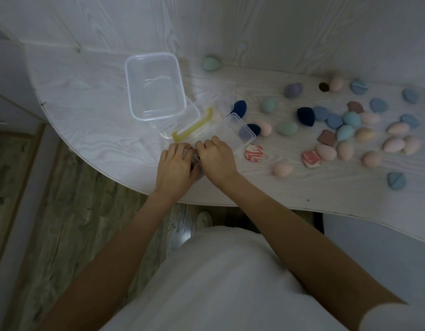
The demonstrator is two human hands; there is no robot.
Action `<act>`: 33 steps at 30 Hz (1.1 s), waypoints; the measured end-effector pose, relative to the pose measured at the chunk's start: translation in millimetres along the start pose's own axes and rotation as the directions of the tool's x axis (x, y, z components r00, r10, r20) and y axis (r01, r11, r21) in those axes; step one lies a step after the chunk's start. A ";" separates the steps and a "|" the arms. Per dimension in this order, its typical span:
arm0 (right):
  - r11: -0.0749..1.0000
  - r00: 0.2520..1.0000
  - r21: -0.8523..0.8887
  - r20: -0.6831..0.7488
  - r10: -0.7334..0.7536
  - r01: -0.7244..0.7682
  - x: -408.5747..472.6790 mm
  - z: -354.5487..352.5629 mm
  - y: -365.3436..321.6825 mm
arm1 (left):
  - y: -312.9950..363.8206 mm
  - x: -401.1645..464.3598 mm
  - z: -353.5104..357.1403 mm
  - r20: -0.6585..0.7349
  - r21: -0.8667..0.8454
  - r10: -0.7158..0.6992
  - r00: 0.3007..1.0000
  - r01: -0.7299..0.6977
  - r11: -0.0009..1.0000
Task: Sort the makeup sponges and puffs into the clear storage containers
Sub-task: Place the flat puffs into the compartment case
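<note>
Working close together at the near edge of the white wood-grain bench (92,111), both hands are meeting over a small clear plastic piece (196,161). The left hand (174,169) is curling its fingers onto it from the left, and the right hand (216,158) is curling onto it from the right; both grips are pinching that piece, though what exactly it is cannot be told. Just beyond the knuckles, a small clear rectangular container (237,132) is sitting tilted, beside a clear lid with a yellow handle (194,126). Farther left, a large clear rounded-rectangle container (155,86) is resting open and upward. Out to the right, the pastel egg-shaped makeup sponges (350,120) in pink, blue, teal and purple are lying scattered across the bench, none inside a container. A pink marbled round puff (254,152) is lying just right of the right hand, and a lone mint-green sponge (211,63) is sitting far back by the wall.
</note>
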State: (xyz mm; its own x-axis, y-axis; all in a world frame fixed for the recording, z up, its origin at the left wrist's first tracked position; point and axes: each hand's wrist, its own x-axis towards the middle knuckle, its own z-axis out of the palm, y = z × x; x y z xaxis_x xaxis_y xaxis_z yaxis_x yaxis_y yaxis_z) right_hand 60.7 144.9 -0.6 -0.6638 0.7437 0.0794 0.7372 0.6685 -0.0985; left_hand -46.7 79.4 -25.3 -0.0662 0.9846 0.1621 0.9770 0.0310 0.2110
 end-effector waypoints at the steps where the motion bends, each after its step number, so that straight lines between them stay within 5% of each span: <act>1: 1.000 1.000 -0.014 0.020 0.007 -0.007 1.6 -1.4 1.3 | -0.5 0.2 0.0 0.002 0.010 0.001 1.000 -0.001 1.000; 5: 0.999 0.985 0.037 0.168 0.030 -0.036 -8.7 2.4 19.7 | -4.7 -0.7 0.5 0.020 0.031 -0.002 1.000 0.001 1.000; 11: 0.996 0.992 -0.038 -0.090 -0.083 0.080 -14.4 11.0 17.1 | -7.3 -3.6 3.2 0.007 -0.003 -0.009 1.000 0.009 1.000; 14: 1.000 0.989 0.012 -0.146 -0.022 0.024 -12.7 2.6 25.3 | -6.5 -4.7 2.9 0.011 -0.017 -0.010 1.000 0.010 1.000; 20: 0.987 0.986 0.160 -0.164 0.028 -0.002 -18.3 9.7 31.2 | -4.4 -6.0 4.8 0.014 -0.027 -0.033 0.999 0.034 0.999; 33: 0.998 0.998 -0.012 -0.042 -0.056 0.055 -2.1 14.5 22.9 | -4.8 -5.7 6.2 -0.006 -0.032 -0.035 0.999 0.034 0.999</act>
State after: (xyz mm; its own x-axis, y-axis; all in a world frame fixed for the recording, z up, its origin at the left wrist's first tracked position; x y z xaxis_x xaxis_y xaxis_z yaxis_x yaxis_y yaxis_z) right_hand 77.1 158.5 -17.4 -0.6980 0.7048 0.1268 0.7007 0.7087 -0.0817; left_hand -49.8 74.6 -33.2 -0.1013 0.9818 0.1606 0.9672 0.0594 0.2469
